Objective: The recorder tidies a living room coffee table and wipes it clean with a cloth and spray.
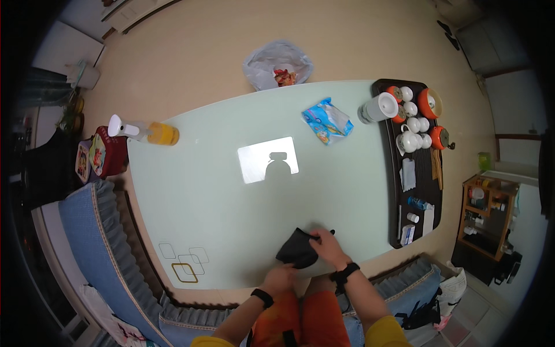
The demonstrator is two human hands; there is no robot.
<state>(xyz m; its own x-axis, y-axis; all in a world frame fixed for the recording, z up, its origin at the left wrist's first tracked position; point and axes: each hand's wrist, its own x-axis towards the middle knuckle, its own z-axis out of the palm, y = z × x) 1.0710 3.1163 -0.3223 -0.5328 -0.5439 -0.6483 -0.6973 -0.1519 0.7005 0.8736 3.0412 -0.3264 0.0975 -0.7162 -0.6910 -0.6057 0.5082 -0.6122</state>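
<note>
A black piece of folded fabric (298, 249) is at the near edge of the glass-topped table (208, 186); its exact kind is hard to tell. My left hand (279, 278) pinches its lower edge, nearest my body. From the right, my right hand (328, 249) grips its side with thumb and fingers, and a small dark end sticks out beyond the knuckles. Whether the fabric rests on the glass or hangs just above it, I cannot tell. Both wrists wear black bands.
A blue snack packet (328, 120) and a white-lidded container (378, 108) stand towards the far right. Along the right edge lies a dark tea tray (412, 173) with cups. At the far left is a yellow-based bottle (163, 133). A lined bin (277, 65) stands beyond.
</note>
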